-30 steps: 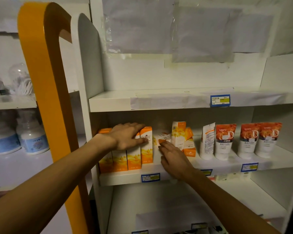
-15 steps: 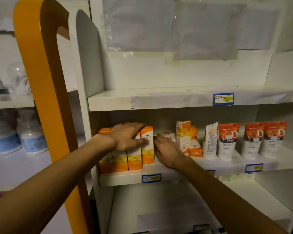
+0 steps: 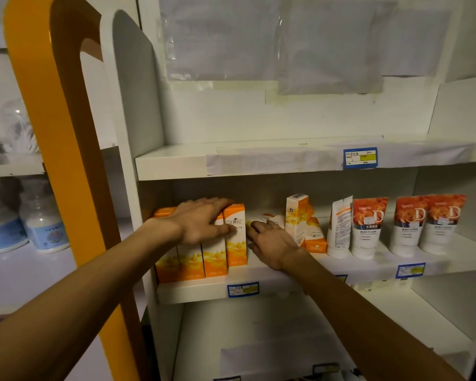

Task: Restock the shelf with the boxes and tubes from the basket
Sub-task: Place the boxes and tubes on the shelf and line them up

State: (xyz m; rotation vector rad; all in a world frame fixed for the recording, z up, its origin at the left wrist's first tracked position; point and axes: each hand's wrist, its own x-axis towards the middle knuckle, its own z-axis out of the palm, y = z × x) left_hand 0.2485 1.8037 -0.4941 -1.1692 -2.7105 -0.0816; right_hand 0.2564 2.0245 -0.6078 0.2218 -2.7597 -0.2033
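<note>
On the middle shelf [image 3: 286, 281] a row of upright orange boxes [image 3: 212, 259] stands at the left end. My left hand [image 3: 201, 221] lies flat over their tops, fingers spread, thumb on the front of the rightmost box. My right hand [image 3: 270, 240] reaches into the gap beside that box, fingers resting on a box lying flat [image 3: 267, 218] behind it. A taller orange and white box [image 3: 296, 215] stands just right of my hand, with a small orange box [image 3: 315, 237] leaning by it. Several white tubes with orange tops [image 3: 368, 226] stand further right.
An orange curved post [image 3: 66, 160] and a white side panel [image 3: 138, 92] frame the unit's left side. White bottles [image 3: 44, 224] stand on a neighbouring shelf at left. The upper shelf [image 3: 259, 160] holds a price tag [image 3: 360, 158]. A lower shelf [image 3: 259, 339] lies below.
My right hand has slid left and deeper into the shelf, from the front edge to the gap beside the orange boxes. My left hand has stayed on the box tops.
</note>
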